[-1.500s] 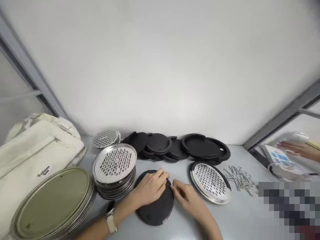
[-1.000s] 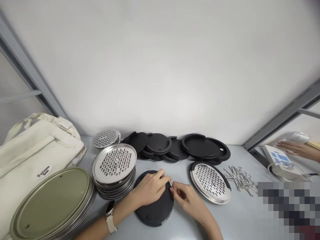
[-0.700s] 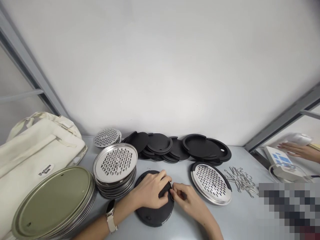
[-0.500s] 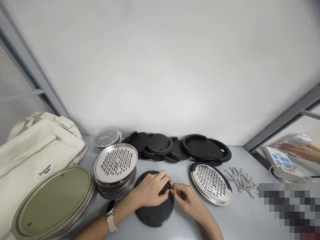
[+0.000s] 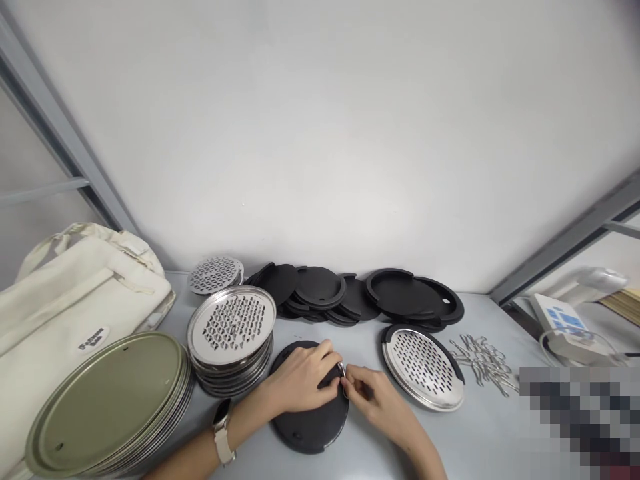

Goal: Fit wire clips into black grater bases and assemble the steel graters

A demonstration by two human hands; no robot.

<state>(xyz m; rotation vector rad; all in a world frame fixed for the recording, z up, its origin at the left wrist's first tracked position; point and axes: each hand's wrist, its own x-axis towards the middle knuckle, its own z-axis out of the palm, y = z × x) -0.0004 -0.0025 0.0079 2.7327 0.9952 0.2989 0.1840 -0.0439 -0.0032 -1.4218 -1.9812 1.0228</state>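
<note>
A black round disc (image 5: 313, 427) lies on the table in front of me. My left hand (image 5: 305, 380) rests over it with curled fingers, gripping its right part. A small bent metal wire hook (image 5: 343, 371) shows at the disc's right edge, between my two hands. My right hand (image 5: 375, 403) is closed, its thumb and fingertips pinching that hook. The fingertips partly cover where hook and disc meet. To the right lies a metal grater disc (image 5: 425, 367) with a black rim piece, and beyond it a heap of similar wire hooks (image 5: 483, 363).
Stacked grater discs (image 5: 233, 327) and a stack of olive-green round plates (image 5: 110, 407) stand at left, beside a cream bag (image 5: 75, 287). Smaller grater discs (image 5: 215, 275) and overlapping black round pieces (image 5: 320, 287) line the wall. A white box (image 5: 560, 317) sits far right.
Another person's hand at the far right has left the view. The wire hook in my fingers has tilted slightly. My hands and the disc stay almost in place.
</note>
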